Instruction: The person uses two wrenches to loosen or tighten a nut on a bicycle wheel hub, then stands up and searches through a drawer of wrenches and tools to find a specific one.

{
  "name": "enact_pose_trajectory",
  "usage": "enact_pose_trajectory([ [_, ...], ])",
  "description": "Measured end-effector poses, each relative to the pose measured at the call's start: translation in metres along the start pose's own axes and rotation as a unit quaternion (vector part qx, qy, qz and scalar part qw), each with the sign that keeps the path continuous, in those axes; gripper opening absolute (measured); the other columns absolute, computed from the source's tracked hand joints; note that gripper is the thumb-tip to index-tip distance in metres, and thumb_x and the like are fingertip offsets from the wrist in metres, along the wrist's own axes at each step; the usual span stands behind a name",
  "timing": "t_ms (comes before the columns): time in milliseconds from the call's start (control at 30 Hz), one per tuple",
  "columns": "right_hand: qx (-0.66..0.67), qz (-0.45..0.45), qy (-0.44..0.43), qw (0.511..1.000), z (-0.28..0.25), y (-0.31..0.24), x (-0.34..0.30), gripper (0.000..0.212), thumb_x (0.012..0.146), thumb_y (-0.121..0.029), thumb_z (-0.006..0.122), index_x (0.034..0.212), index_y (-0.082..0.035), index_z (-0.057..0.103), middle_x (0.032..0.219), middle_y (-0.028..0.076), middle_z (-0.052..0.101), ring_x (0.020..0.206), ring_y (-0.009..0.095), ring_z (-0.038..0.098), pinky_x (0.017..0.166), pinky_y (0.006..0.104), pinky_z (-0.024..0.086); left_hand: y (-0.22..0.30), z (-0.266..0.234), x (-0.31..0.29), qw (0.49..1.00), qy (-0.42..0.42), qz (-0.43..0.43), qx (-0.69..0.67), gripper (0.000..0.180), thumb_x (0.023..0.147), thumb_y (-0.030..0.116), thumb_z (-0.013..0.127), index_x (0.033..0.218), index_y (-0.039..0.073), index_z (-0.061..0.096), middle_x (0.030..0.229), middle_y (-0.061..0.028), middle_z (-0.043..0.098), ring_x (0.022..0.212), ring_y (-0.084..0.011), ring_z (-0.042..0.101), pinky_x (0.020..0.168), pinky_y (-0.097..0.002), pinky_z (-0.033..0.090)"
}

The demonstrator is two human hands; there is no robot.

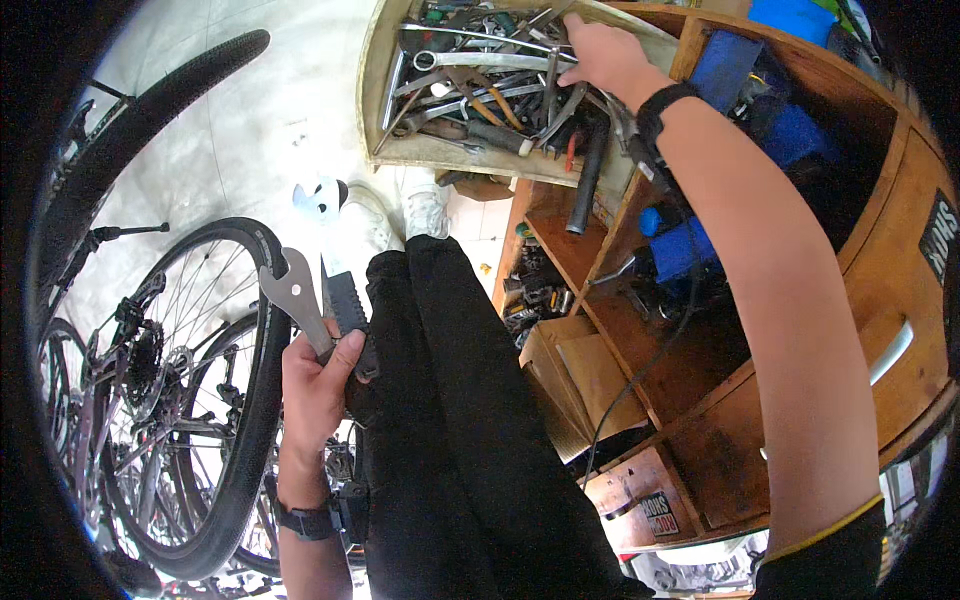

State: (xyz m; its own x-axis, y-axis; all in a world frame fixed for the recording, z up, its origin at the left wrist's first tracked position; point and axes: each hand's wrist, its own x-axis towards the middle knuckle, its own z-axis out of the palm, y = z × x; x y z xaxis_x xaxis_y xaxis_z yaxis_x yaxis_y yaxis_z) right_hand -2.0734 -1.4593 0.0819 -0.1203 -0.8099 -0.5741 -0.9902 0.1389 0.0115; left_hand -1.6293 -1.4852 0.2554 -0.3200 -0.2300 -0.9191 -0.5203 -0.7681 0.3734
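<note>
While a brown wooden cabinet [715, 482] stands at the right, a pale wooden drawer [480, 163] juts outward, seemingly so the heaped metal tools [490, 62] lie within reach. Toward the drawer's far right corner, the right hand [614, 64] hangs over them, thumb and forefinger apart; whether it touches anything, I cannot tell. Well outside the near left corner, the left hand [316, 388] clamps a flat grey metal wrench [293, 292] by its handle, probably leaving the hooked head free, beside a black notched bar [347, 303].
</note>
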Motion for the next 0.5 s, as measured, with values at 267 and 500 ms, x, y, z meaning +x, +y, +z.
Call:
enact_pose_trajectory([
  [267, 0.074, 0.204, 0.067, 0.974, 0.007, -0.015, -0.036, 0.055, 0.071, -0.031, 0.079, 0.101, 0.004, 0.049, 0.088, 0.025, 0.066, 0.084, 0.041, 0.065, 0.073, 0.0461, 0.053, 0.010, 0.008, 0.003, 0.999, 0.023, 0.025, 0.005, 0.015, 0.092, 0.015, 0.063, 0.088, 0.000, 0.060, 0.073, 0.0039, 0.058, 0.064, -0.0032, 0.048, 0.058, -0.0191, 0.039],
  [500, 0.283, 0.493, -0.001, 0.823, 0.044, -0.069, -0.071, 0.020, 0.074, -0.017, 0.071, 0.078, 0.003, 0.069, 0.088, 0.026, 0.067, 0.084, 0.039, 0.067, 0.074, 0.0423, 0.054, -0.001, 0.011, 0.010, 0.999, 0.012, 0.031, -0.027, 0.016, 0.092, 0.016, 0.062, 0.084, 0.004, 0.057, 0.070, 0.0019, 0.058, 0.058, -0.0056, 0.051, 0.054, -0.0202, 0.041],
])
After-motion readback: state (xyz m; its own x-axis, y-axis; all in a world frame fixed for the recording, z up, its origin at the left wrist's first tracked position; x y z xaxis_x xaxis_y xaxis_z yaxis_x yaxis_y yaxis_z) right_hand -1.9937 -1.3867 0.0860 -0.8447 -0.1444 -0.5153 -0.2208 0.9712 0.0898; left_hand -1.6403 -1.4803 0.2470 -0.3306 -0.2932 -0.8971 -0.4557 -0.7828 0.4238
